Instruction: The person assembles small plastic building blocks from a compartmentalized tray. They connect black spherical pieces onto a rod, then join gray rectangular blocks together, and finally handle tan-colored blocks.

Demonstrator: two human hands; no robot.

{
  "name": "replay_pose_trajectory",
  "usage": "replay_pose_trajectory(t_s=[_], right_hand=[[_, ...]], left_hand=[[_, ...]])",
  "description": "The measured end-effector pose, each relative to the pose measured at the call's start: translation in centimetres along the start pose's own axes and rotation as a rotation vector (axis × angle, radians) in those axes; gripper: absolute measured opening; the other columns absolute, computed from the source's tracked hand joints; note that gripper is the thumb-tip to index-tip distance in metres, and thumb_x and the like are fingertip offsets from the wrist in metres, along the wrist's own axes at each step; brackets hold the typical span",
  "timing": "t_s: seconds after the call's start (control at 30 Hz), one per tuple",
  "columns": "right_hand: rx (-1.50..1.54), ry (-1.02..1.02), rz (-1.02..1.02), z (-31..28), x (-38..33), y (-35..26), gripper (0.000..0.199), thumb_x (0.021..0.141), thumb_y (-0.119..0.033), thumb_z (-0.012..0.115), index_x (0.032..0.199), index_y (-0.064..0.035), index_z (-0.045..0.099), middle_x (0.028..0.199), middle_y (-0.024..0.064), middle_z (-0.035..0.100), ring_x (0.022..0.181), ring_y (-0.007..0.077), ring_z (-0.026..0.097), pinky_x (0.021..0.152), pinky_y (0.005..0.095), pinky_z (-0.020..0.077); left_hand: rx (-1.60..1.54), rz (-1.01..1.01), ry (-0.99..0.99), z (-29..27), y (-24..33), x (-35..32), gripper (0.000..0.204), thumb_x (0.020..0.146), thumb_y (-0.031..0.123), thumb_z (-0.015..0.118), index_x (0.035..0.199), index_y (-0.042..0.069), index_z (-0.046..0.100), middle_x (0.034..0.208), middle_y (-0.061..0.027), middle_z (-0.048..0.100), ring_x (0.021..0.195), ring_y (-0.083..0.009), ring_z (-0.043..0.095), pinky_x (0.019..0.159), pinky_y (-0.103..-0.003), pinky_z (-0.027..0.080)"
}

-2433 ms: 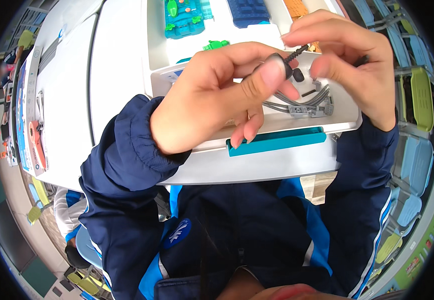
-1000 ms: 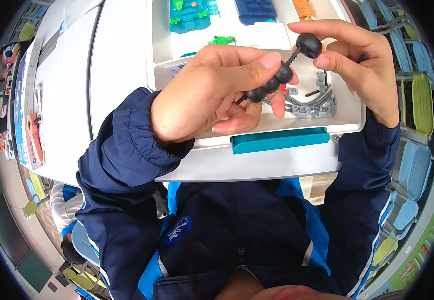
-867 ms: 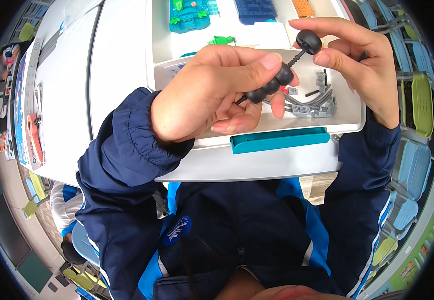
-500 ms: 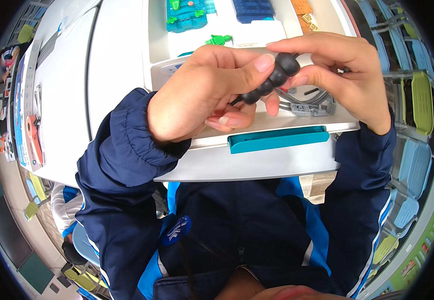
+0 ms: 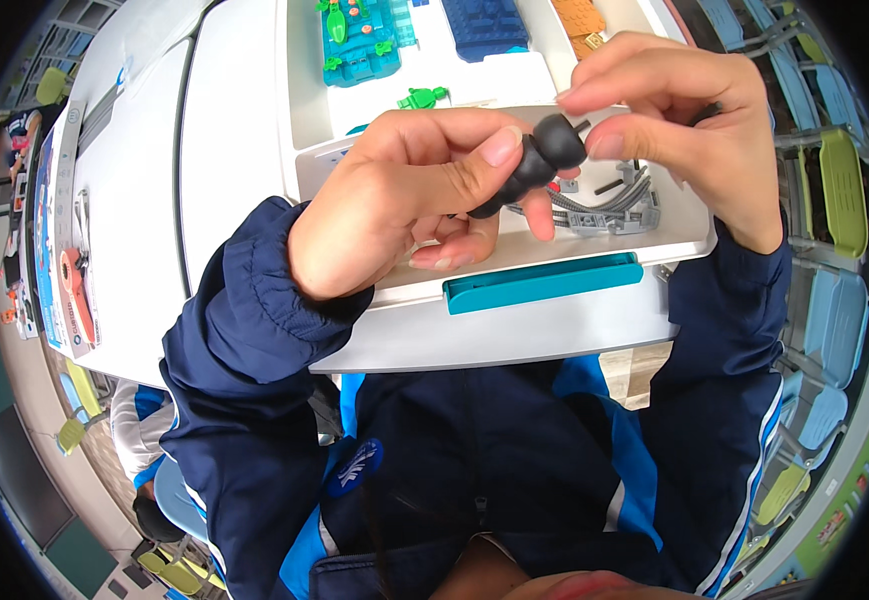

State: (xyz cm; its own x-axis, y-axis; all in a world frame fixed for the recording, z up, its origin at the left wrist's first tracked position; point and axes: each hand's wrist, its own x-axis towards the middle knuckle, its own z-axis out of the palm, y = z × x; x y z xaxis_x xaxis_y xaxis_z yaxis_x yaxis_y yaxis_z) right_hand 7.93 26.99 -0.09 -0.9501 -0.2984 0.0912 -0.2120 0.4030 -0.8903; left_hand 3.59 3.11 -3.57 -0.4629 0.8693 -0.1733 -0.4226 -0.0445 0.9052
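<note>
My left hand (image 5: 384, 190) is closed on a row of black rounded pieces (image 5: 560, 142), set end to end, with thumb and fingers pinching along the row. A thin dark rod tip (image 5: 582, 126) sticks out of its upper right end. Just right of that tip, my right hand (image 5: 694, 125) has its thumb and forefinger apart. Deeper in that hand, a small black piece (image 5: 706, 113) shows between the fingers, mostly hidden. Both hands are above the front of a white tray (image 5: 424, 291) with a teal handle (image 5: 544, 283).
Grey cables and connectors (image 5: 609, 210) lie in the tray's front compartment. Behind are teal bricks (image 5: 362, 50), dark blue bricks (image 5: 484, 25), orange pieces (image 5: 579, 20) and a green figure (image 5: 422, 98). A printed box (image 5: 64, 250) stands at the left table edge. Chairs line the right side.
My right thumb and forefinger have come off the end of the black row and moved up and right. My left hand and the row have shifted slightly left.
</note>
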Motion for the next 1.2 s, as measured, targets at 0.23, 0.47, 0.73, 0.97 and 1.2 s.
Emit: replay_pose_trajectory(t_s=[0.23,0.47,0.73,0.97,1.2], right_hand=[[0.159,0.084,-0.177,1.1,0.1,1.9,0.017,0.076,0.003,0.072,0.093,0.0027,0.070,0.092,0.0083,0.063,0.074,0.0091,0.057,0.063,0.0197,0.0427],[0.171,0.345,-0.165,0.9,-0.3,2.5,0.011,0.084,0.000,0.067,0.095,0.0029,0.066,0.097,0.0083,0.063,0.078,0.0099,0.060,0.068,0.0202,0.0442],[0.189,0.319,-0.107,-0.3,-0.1,3.3,0.013,0.090,-0.007,0.063,0.101,-0.0012,0.064,0.101,0.0027,0.063,0.067,0.0003,0.049,0.051,0.0162,0.0286],[0.053,0.384,-0.112,0.6,-0.1,2.8,0.008,0.092,-0.007,0.060,0.099,-0.0025,0.062,0.100,-0.0022,0.061,0.060,-0.0030,0.041,0.048,0.0152,0.0228],[0.022,0.402,-0.247,2.5,-0.5,2.2,0.008,0.096,-0.008,0.053,0.101,-0.0013,0.053,0.096,-0.0018,0.056,0.060,-0.0024,0.038,0.050,0.0145,0.0243]], left_hand=[[-0.042,0.049,-0.044,-0.1,0.1,0.0,0.048,0.103,0.032,0.032,0.128,-0.007,0.046,0.100,-0.0234,0.064,0.049,-0.0104,0.051,0.045,-0.019,0.040],[-0.037,0.081,0.037,0.6,-0.1,0.4,0.054,0.104,0.034,0.025,0.130,-0.009,0.042,0.110,-0.0287,0.062,0.060,-0.0185,0.064,0.057,-0.024,0.056],[-0.043,0.037,0.037,-0.1,0.2,0.1,0.054,0.104,0.035,0.028,0.111,-0.010,0.057,0.090,-0.0234,0.067,0.056,-0.0194,0.062,0.053,-0.024,0.054],[0.014,0.001,0.119,-0.1,0.7,-0.2,0.036,0.101,0.024,0.038,0.095,-0.003,0.060,0.072,-0.0136,0.064,0.048,-0.0161,0.056,0.043,-0.023,0.045],[0.002,0.073,0.159,0.3,0.3,-0.2,0.032,0.101,0.022,0.042,0.092,-0.002,0.060,0.071,-0.0123,0.063,0.050,-0.0155,0.058,0.045,-0.023,0.046]])
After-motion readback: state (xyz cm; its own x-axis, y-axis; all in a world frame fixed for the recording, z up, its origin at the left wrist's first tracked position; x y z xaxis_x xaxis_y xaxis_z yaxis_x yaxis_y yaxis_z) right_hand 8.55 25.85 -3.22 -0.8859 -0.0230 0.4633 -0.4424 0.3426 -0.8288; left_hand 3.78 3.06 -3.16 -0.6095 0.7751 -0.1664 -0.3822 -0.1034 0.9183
